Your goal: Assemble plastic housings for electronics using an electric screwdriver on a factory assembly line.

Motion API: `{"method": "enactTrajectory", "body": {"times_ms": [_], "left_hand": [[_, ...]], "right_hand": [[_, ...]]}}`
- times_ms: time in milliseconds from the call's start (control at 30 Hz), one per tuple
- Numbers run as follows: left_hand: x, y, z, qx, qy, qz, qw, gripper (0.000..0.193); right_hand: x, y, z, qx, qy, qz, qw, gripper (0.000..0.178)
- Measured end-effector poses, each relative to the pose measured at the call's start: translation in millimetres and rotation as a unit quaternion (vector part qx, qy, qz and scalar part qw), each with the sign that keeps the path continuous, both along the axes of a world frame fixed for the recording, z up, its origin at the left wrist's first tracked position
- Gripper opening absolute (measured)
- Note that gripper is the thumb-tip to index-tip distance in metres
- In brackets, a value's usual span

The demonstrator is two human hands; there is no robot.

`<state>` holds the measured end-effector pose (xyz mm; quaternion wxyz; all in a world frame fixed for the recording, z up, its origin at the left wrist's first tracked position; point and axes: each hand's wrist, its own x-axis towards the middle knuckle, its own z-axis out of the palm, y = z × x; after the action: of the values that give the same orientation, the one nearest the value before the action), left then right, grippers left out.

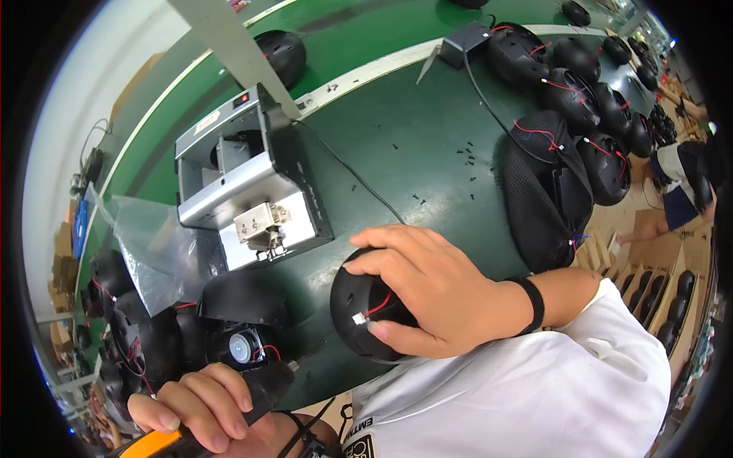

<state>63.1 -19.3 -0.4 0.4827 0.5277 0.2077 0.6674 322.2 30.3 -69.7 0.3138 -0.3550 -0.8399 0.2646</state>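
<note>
My left hand [200,412] is wrapped round a black and orange electric screwdriver [269,388], its tip pointing right, toward the table. My right hand [443,294], with a black band at the wrist, is closed over a round black plastic housing [350,305] near the table's front edge. A red wire with a white connector [360,318] comes out of the housing beside my right thumb. The far side of the housing is hidden under my palm. Between the two hands, a small round speaker [243,347] lies next to a curved black shell [244,299].
A silver screw feeder [256,179] stands beyond my hands, its cord crossing the green table [366,137]. Small dark screws [469,155] lie scattered. More black housings [569,99] fill the right, near a black mesh bag [534,198]. Other housings and a clear plastic bag [156,248] are left.
</note>
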Motion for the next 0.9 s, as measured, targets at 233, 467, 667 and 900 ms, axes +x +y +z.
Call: {"method": "enactTrajectory", "body": {"times_ms": [233, 467, 667, 900], "left_hand": [[-9, -12, 3, -0.002, -0.008, 0.036, 0.999, 0.088], [-7, -11, 7, 0.03, -0.044, -0.006, 0.999, 0.084], [-7, -8, 9, 0.051, -0.09, 0.02, 0.994, 0.078], [-31, -20, 30, 0.071, 0.021, 0.011, 0.997, 0.061]], "right_hand": [[-11, 2, 3, -0.025, -0.003, 0.04, 0.999, 0.059], [-12, -3, 8, -0.031, -0.034, -0.003, 0.999, 0.075], [2, 10, 21, -0.046, -0.139, 0.109, 0.983, 0.106], [30, 104, 75, -0.132, -0.137, 0.065, 0.98, 0.088]]}}
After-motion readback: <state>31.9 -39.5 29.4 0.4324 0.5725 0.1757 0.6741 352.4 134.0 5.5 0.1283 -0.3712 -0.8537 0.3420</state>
